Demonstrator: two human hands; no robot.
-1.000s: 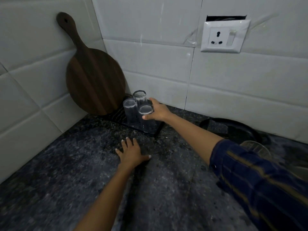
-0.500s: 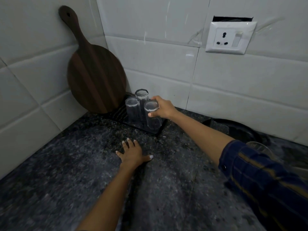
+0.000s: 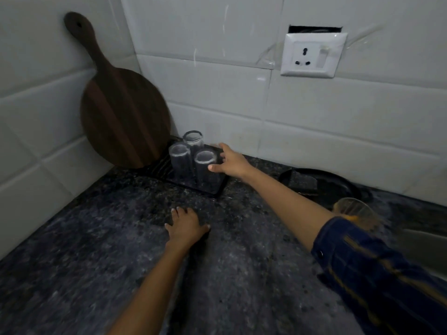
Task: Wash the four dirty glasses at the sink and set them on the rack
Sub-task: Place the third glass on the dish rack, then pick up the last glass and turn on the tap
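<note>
Three clear glasses stand upside down on the black ribbed rack [image 3: 219, 189] in the counter's back corner: one at the back [image 3: 193, 141], one at the left [image 3: 180, 163], one at the front right [image 3: 205, 168]. My right hand [image 3: 231, 163] hovers just right of the front-right glass, fingers spread and relaxed, the thumb near its side. My left hand [image 3: 185, 227] rests flat on the dark stone counter [image 3: 96, 250] in front of the rack. A fourth glass [image 3: 355, 211] with an orange tint sits at the right, partly hidden behind my right sleeve.
A round wooden chopping board [image 3: 121, 112] leans in the tiled corner behind the rack. A black pan [image 3: 338, 184] with a dark sponge [image 3: 302, 182] lies against the back wall. A sink edge [image 3: 425, 240] shows at the far right. A wall socket [image 3: 313, 55] is above.
My right hand held the front-right glass over the rack, then set it down and let go; its fingers have opened and drawn slightly right. My left hand stayed flat on the counter.
</note>
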